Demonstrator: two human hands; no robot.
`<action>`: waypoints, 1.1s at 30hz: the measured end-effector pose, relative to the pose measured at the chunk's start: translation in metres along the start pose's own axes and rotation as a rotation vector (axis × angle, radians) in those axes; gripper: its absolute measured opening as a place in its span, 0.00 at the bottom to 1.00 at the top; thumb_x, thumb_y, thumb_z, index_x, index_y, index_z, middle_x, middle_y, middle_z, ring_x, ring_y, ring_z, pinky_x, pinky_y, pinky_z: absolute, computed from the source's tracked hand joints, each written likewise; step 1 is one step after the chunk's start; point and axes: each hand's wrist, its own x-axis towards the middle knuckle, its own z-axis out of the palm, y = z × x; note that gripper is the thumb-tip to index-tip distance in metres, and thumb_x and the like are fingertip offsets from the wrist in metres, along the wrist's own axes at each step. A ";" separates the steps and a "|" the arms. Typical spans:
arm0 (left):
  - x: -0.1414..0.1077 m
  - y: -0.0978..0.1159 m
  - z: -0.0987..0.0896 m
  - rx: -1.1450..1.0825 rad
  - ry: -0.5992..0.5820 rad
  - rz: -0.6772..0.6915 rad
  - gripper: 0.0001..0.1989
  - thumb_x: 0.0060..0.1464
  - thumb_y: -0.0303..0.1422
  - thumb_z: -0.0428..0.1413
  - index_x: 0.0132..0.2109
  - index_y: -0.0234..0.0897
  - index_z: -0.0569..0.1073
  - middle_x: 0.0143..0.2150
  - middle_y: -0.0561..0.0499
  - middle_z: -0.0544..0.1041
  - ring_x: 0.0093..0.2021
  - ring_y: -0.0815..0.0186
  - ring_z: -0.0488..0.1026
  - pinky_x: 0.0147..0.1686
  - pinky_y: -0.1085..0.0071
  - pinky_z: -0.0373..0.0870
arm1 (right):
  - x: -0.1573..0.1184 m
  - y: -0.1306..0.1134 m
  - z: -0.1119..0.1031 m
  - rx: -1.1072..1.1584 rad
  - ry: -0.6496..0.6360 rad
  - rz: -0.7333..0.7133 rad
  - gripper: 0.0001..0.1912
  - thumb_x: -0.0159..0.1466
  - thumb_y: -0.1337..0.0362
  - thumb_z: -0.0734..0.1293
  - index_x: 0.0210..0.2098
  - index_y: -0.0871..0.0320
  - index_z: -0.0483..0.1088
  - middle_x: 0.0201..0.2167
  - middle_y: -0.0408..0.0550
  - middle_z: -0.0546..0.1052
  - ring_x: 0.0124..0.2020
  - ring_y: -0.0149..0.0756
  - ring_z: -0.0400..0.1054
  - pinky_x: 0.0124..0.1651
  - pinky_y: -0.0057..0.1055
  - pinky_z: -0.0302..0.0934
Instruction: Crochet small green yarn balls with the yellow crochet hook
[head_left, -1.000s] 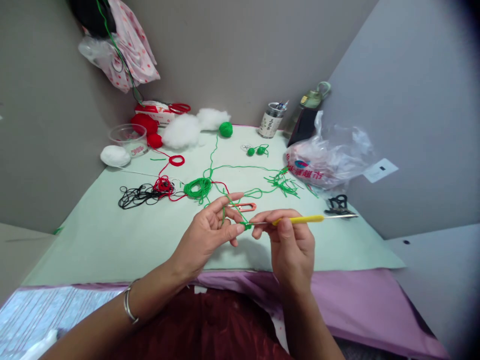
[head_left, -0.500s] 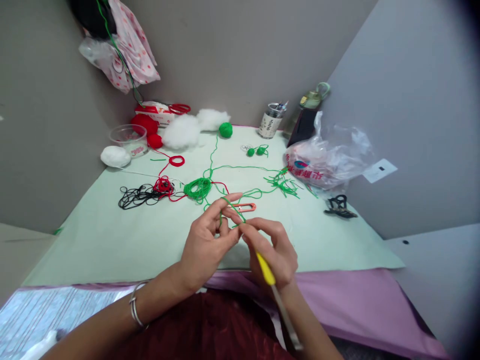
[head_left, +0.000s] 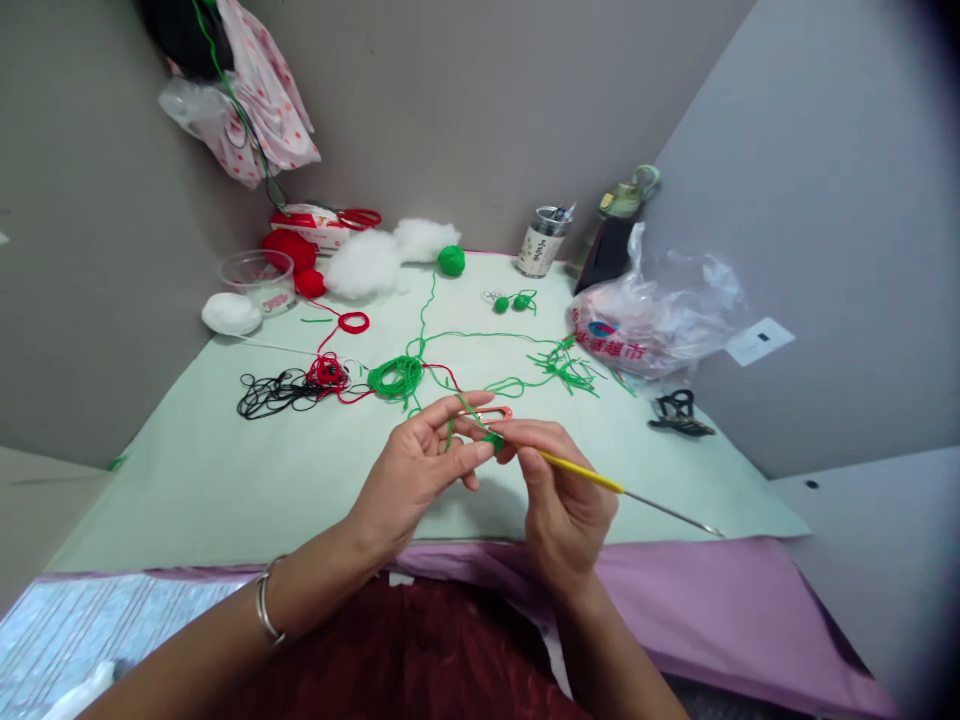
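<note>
Head view, mid-frame: our left hand (head_left: 409, 470) pinched green stitches (head_left: 494, 442), right hand (head_left: 568, 502) the hook (head_left: 585, 472); yarn (head_left: 469, 406), if slackened, could slip off.

- Vivid green all through: the coil of yarn (head_left: 405, 378).
- Same green, nearer me and right of the coil: the small worked piece (head_left: 493, 440).
- Beside that piece, the hook (head_left: 577, 468): yellow handle, silvery metal shaft.
- Orange-red, right of the coil: the little pin (head_left: 505, 412).
- Black, left of the coil: the loose cord (head_left: 274, 393).
- Plain white, behind the coil: the stuffing (head_left: 365, 264).
- Right of the coil, the plastic bag (head_left: 649, 310): whitish, red lettering.
- Pink with red dots, behind and left of the coil: the hanging cloth (head_left: 274, 110).
- Pale mint beneath the coil: the bench (head_left: 262, 480).
</note>
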 end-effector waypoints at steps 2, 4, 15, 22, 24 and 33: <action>0.000 -0.001 -0.001 -0.017 0.018 -0.020 0.24 0.49 0.31 0.72 0.54 0.38 0.81 0.35 0.54 0.78 0.26 0.75 0.68 0.27 0.78 0.68 | -0.004 0.002 -0.001 -0.148 -0.003 -0.101 0.16 0.70 0.71 0.67 0.51 0.45 0.80 0.43 0.48 0.84 0.43 0.41 0.79 0.47 0.41 0.75; 0.002 -0.001 -0.003 -0.077 -0.014 -0.094 0.21 0.52 0.33 0.71 0.53 0.39 0.82 0.37 0.54 0.79 0.20 0.81 0.60 0.26 0.79 0.67 | -0.006 0.003 -0.003 -0.246 -0.004 -0.170 0.16 0.68 0.71 0.69 0.50 0.45 0.81 0.45 0.49 0.83 0.44 0.42 0.79 0.45 0.41 0.75; 0.001 -0.002 -0.004 -0.036 -0.058 -0.031 0.16 0.52 0.32 0.70 0.49 0.41 0.85 0.46 0.47 0.82 0.34 0.70 0.72 0.28 0.78 0.72 | 0.007 -0.004 -0.003 0.168 0.028 0.178 0.09 0.72 0.65 0.67 0.41 0.51 0.82 0.37 0.46 0.82 0.36 0.35 0.74 0.41 0.36 0.70; -0.001 -0.001 -0.009 0.075 -0.069 0.014 0.14 0.55 0.34 0.68 0.50 0.42 0.85 0.46 0.47 0.80 0.40 0.66 0.73 0.31 0.76 0.75 | 0.004 0.002 -0.010 0.408 0.034 0.324 0.11 0.75 0.61 0.64 0.41 0.53 0.79 0.37 0.46 0.83 0.32 0.33 0.76 0.37 0.32 0.72; -0.002 -0.002 -0.012 0.099 -0.066 0.025 0.13 0.57 0.34 0.68 0.50 0.43 0.85 0.48 0.47 0.79 0.39 0.67 0.72 0.32 0.76 0.75 | 0.004 0.001 -0.011 0.392 0.025 0.303 0.12 0.75 0.62 0.63 0.42 0.54 0.78 0.38 0.46 0.83 0.32 0.32 0.77 0.38 0.32 0.73; -0.004 0.000 -0.009 0.274 -0.010 0.109 0.17 0.57 0.31 0.66 0.53 0.43 0.84 0.33 0.56 0.73 0.27 0.75 0.67 0.34 0.75 0.76 | -0.003 -0.009 -0.013 -0.059 -0.015 -0.062 0.12 0.74 0.70 0.61 0.49 0.53 0.75 0.40 0.47 0.83 0.36 0.35 0.79 0.39 0.34 0.75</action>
